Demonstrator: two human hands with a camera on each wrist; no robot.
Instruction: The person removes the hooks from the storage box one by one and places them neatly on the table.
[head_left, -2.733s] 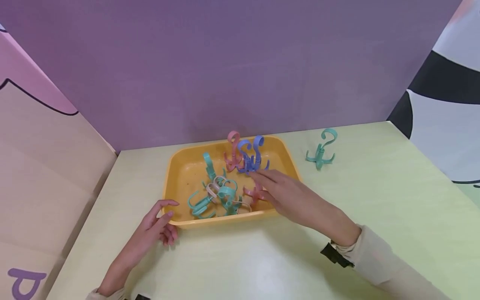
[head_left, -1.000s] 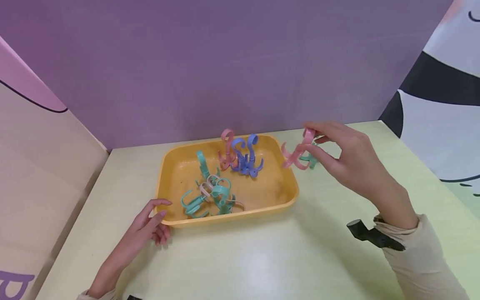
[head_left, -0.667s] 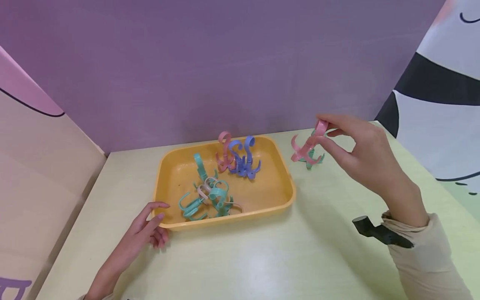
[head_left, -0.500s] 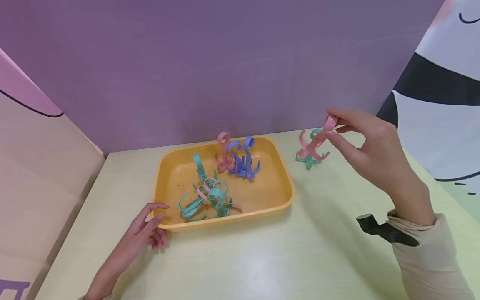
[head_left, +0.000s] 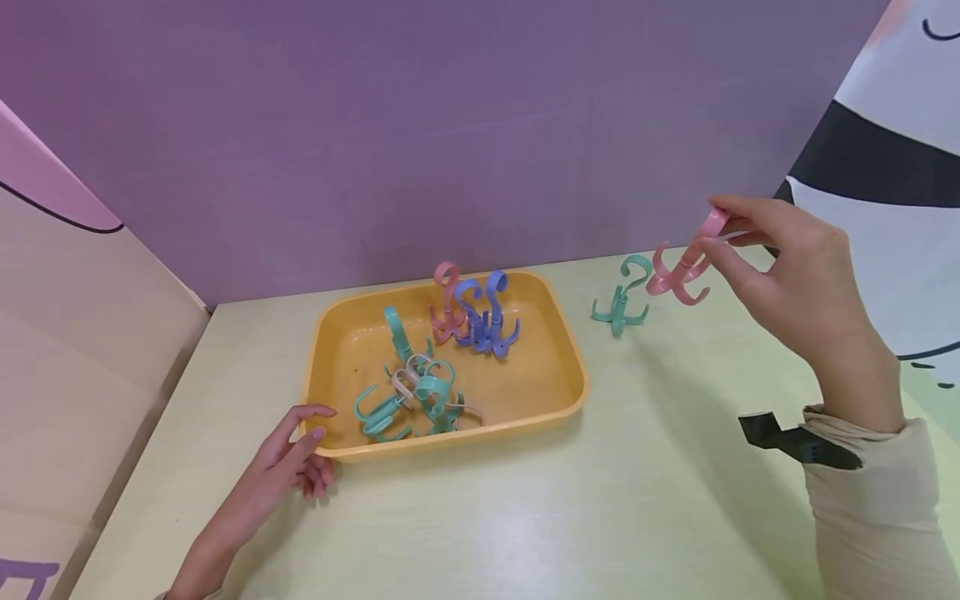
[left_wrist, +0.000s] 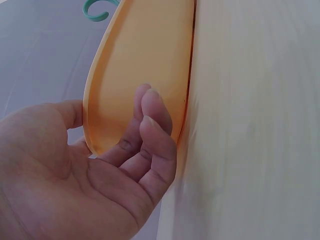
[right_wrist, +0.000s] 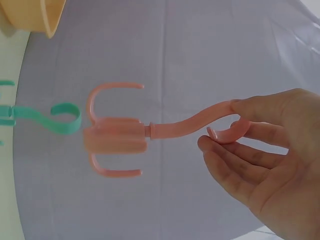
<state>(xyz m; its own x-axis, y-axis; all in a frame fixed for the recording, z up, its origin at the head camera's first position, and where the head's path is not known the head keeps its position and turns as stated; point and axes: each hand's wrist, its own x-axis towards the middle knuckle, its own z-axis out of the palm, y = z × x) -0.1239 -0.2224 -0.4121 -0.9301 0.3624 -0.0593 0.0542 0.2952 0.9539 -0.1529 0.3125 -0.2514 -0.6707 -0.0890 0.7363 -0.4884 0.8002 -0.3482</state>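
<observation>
My right hand (head_left: pixel 802 283) pinches a pink four-claw hanging hook (head_left: pixel 681 273) by its curved top. The hook is in the air above the table's right side, prongs downward and tilted. In the right wrist view, thumb and fingertips meet around that hook's curl (right_wrist: pixel 227 135). A green claw hook (head_left: pixel 618 310) stands on the table just left of it. My left hand (head_left: pixel 281 454) grips the near-left corner of the yellow tray (head_left: pixel 450 446), index finger and thumb over the rim, other fingers curled outside the wall, as the left wrist view shows.
Inside the tray are several more hooks: a pink one (head_left: pixel 447 321) and blue ones (head_left: pixel 495 333) upright at the back, green ones (head_left: pixel 438 400) and pale pink ones (head_left: pixel 405 382) jumbled at front left. A purple panel (head_left: pixel 480 150) closes the table's far side.
My right hand has lifted the pink hook out of the tray and carried it rightward, past the standing green hook. My left hand has kept its place on the tray corner.
</observation>
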